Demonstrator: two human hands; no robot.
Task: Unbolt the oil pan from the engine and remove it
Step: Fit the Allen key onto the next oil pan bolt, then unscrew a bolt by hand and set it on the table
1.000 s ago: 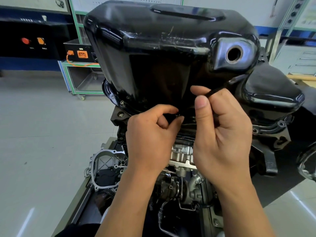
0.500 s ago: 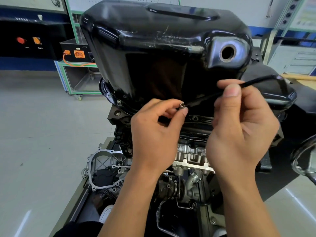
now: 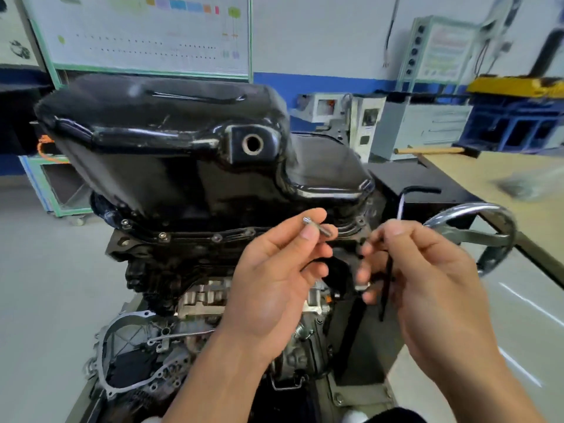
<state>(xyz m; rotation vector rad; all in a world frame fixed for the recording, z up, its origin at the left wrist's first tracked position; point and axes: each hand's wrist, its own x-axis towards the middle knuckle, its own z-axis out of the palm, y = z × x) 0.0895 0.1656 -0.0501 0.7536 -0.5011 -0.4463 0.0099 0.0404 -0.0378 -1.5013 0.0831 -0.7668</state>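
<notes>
Oil pan (image 3: 171,154), black and glossy, seated on top of the inverted engine (image 3: 171,270), with its open drain hole (image 3: 252,144) facing the viewer. The pan fills the view from centre toward ten o'clock. Several flange bolts (image 3: 163,236) show along the near flange at the pan's seven o'clock, so the pan is judged not yet free. The left hand (image 3: 274,279) lies just below the flange at the pan's five o'clock, apart from it, and pinches a loose bolt (image 3: 317,228) between thumb and forefinger. The right hand (image 3: 427,270), at the left hand's three o'clock and also clear of the pan, has its fingers curled round a hex key (image 3: 385,297). The key's bent short arm stands above the knuckles toward twelve o'clock. The step in hand appears to be setting this bolt aside before the next one is addressed. It is best placed where it cannot drop into the exposed engine parts at six o'clock. The key should then be seated fully in the next bolt head before turning, and the pan steadied as the last fasteners loosen. Outward, a chrome handwheel (image 3: 476,206) lies at the right hand's two o'clock. A workbench (image 3: 476,169) carrying a hammer (image 3: 433,151) lies beyond it toward one o'clock.
</notes>
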